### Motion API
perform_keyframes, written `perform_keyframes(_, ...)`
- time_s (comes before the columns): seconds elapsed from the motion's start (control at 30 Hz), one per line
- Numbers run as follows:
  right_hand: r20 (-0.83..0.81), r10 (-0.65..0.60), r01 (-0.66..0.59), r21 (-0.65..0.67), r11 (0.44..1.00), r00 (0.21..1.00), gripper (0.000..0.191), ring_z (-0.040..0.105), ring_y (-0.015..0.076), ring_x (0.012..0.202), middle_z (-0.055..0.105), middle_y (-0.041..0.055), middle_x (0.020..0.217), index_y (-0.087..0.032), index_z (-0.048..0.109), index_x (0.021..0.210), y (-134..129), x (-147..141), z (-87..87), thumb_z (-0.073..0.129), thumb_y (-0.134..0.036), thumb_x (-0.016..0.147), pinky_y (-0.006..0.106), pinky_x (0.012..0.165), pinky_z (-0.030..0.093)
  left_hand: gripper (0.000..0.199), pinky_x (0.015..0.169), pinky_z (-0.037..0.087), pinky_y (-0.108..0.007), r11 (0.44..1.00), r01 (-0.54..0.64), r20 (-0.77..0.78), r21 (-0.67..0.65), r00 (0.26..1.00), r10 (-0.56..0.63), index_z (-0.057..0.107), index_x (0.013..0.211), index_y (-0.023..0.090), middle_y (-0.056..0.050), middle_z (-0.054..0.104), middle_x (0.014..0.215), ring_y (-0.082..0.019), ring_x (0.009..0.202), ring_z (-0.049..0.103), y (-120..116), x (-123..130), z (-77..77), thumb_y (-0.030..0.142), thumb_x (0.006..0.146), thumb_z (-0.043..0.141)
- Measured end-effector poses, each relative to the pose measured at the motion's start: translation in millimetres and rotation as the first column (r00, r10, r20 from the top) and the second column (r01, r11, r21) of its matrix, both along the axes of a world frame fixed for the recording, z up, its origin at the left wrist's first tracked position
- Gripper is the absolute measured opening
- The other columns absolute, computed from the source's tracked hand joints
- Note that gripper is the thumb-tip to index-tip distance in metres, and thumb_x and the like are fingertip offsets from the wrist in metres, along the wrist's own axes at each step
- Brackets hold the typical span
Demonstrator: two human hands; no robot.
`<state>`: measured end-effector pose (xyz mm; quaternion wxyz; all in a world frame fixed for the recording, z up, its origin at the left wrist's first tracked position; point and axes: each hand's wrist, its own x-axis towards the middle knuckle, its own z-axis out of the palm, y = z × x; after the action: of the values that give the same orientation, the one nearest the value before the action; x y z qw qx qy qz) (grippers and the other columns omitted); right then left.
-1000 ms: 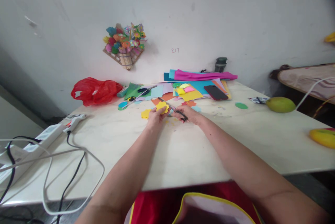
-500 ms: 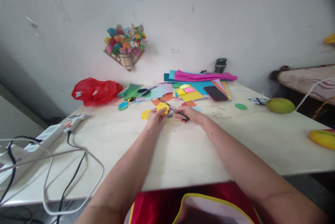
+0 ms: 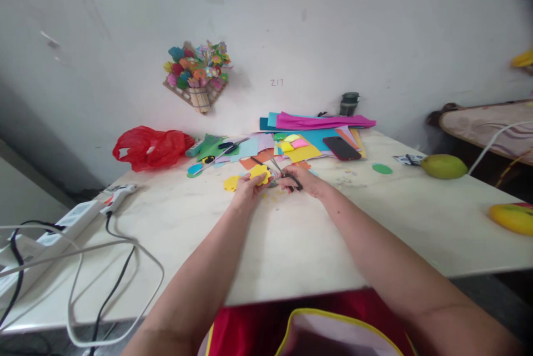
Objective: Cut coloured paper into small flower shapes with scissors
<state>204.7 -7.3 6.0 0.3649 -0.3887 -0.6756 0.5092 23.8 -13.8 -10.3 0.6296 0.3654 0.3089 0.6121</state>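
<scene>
Between the fingers of my left hand (image 3: 247,188) is a yellow scalloped paper flower (image 3: 260,174). My right hand (image 3: 302,179) is closed on the handles of black-handled scissors (image 3: 296,182), whose blades are parted and point up and left, close to the flower's right edge. Another yellow paper piece (image 3: 231,183) lies on the table just left of my left hand. Small yellow scraps (image 3: 272,196) are scattered below the two hands. An orange paper piece (image 3: 305,165) shows just behind my right hand.
Colored sheets (image 3: 310,148), a phone (image 3: 342,148) and a second pair of scissors (image 3: 231,146) lie at the back. A red bag (image 3: 153,148) and power strip (image 3: 70,222) with cables are left; a green mango (image 3: 443,166) and yellow fruit (image 3: 513,219) are right.
The scissor blades have opened wider and moved off the flower's edge. The yellow flower has turned slightly in my left hand. The whole view has shifted a little.
</scene>
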Motion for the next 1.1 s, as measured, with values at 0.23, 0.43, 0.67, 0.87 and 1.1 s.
perform_keyframes(0.23,-0.261,-0.138,0.146,0.010,0.989,0.955,0.042,0.056,0.0101,0.051,0.060,-0.0034,0.061,-0.016,0.056,0.084,5.9,-11.0,-6.5,0.078,-0.025,0.050,0.020,0.047,0.040,0.028,0.069,0.055,-0.029,0.998,0.056,-0.024,0.015,0.998,-0.056,0.069,0.075,0.008,-0.008,0.070,0.077,-0.017,0.068,0.066,0.9,0.7,-3.6,0.016,0.051,0.081)
perform_keyframes(0.43,-0.314,-0.214,0.218,-0.025,0.976,0.925,0.041,0.055,0.0095,0.050,0.059,-0.0051,0.058,-0.017,0.055,0.081,-0.5,-21.9,1.1,0.077,-0.023,0.047,0.024,0.054,0.047,0.027,0.064,0.054,-0.024,0.997,0.071,-0.036,0.009,0.997,-0.071,0.070,0.074,0.009,-0.007,0.070,0.076,-0.015,0.069,0.064,1.3,3.9,-4.6,0.017,0.051,0.082)
perform_keyframes(0.67,-0.287,-0.278,0.279,-0.037,0.960,0.917,0.038,0.054,0.0095,0.048,0.057,-0.0059,0.055,-0.016,0.054,0.081,-8.3,-26.2,9.9,0.073,-0.021,0.049,0.022,0.048,0.045,0.024,0.065,0.052,-0.026,0.996,0.090,-0.050,0.015,0.995,-0.089,0.069,0.075,0.008,-0.008,0.070,0.079,-0.015,0.068,0.064,1.6,5.0,-5.9,0.018,0.055,0.079)
perform_keyframes(0.87,-0.278,-0.262,0.253,-0.068,0.965,0.924,0.035,0.053,0.0075,0.047,0.062,-0.0033,0.062,-0.016,0.055,0.078,-10.5,-27.0,12.0,0.074,-0.015,0.048,0.021,0.047,0.045,0.026,0.065,0.051,-0.026,0.993,0.107,-0.047,0.056,0.993,-0.105,0.068,0.073,0.009,-0.006,0.069,0.074,-0.014,0.063,0.062,1.2,3.5,-5.6,0.020,0.053,0.081)
perform_keyframes(1.1,-0.259,-0.209,0.202,-0.053,0.978,0.943,0.032,0.052,0.0068,0.045,0.059,-0.0058,0.056,-0.016,0.056,0.076,-10.1,-27.4,7.6,0.073,-0.013,0.050,0.020,0.047,0.044,0.031,0.062,0.050,-0.026,0.998,0.034,-0.065,0.044,0.997,-0.031,0.066,0.073,0.010,-0.005,0.068,0.071,-0.013,0.061,0.062,-1.9,3.8,-1.5,0.022,0.049,0.082)
